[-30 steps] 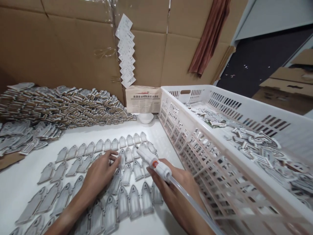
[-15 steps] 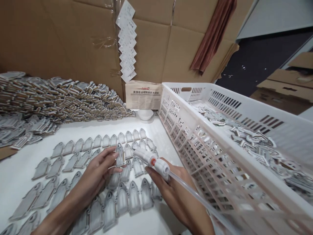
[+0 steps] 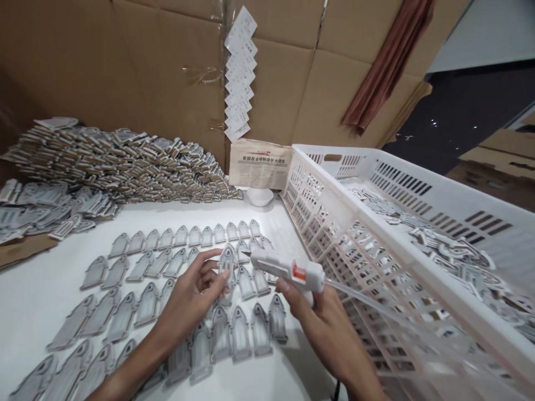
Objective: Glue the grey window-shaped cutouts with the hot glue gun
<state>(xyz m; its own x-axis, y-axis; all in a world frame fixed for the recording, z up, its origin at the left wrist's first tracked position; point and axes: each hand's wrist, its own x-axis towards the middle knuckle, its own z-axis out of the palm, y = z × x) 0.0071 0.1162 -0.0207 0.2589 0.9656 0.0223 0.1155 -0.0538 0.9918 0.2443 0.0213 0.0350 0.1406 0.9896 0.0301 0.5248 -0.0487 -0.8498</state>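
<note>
Between the thumb and fingers of my left hand point(image 3: 196, 292) is a small grey-and-white arch-shaped piece point(image 3: 227, 264), held upright above the table. My right hand point(image 3: 324, 320) is wrapped round a white hot glue gun point(image 3: 288, 267) with an orange part in its side. Its nozzle points left at the held piece, a short gap away. A long clear glue stick point(image 3: 359, 292) sticks out of the gun's back end. Under and around both hands, rows of similar arch-shaped pieces point(image 3: 240, 334) lie on the white table point(image 3: 288, 367).
A tall pile of the same pieces point(image 3: 137, 167) leans against the cardboard wall point(image 3: 167, 50) at back left. A white bowl point(image 3: 259, 196) stands before a folded newspaper point(image 3: 261, 167). On the right, a white plastic crate point(image 3: 330, 223) holds many loose pieces.
The view has shifted left, so the scene sits further right. The glue gun has turned to lie more level, side-on. My left hand keeps its piece, now with the thumb across its front.
</note>
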